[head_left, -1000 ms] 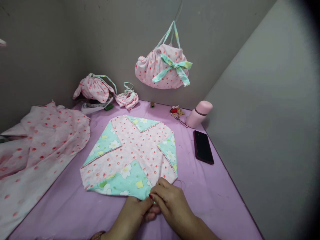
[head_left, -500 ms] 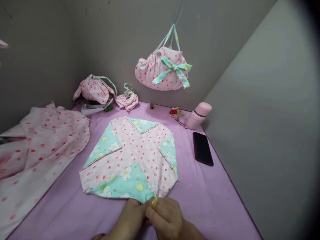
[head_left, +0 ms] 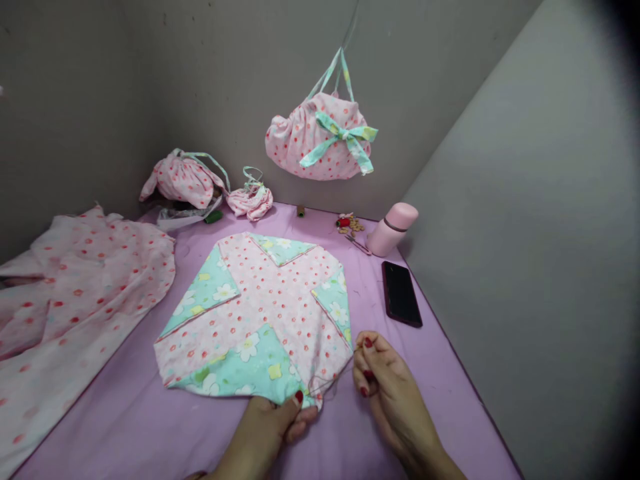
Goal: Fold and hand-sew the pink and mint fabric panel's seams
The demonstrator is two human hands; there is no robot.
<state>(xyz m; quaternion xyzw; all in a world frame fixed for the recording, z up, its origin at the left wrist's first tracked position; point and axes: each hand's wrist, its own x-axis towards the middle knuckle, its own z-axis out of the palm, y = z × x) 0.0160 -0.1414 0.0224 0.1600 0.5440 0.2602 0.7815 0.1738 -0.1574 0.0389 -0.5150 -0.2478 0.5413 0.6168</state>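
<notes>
Purple cloth extends past right hand; left hand pinches folded fabric's edge.

Passage between fabric and phone meets a bottle.

Table: covered with a creased lilac cloth.
Middle: pink dotted fabric piece with mint floral corners folded in, mostly flat, reaching toward the near edge.
Left edge: loose pink dotted cloth, spread out in soft folds.
Far left corner: clear plastic bag, a small green item by it, then a small gathered pouch.
Far edge: brown spool, right of the pouch.
Far right corner: red spool touching small tan pieces; snips and a pink bottle just beside.
Right edge: dark phone, lying flat.
</notes>
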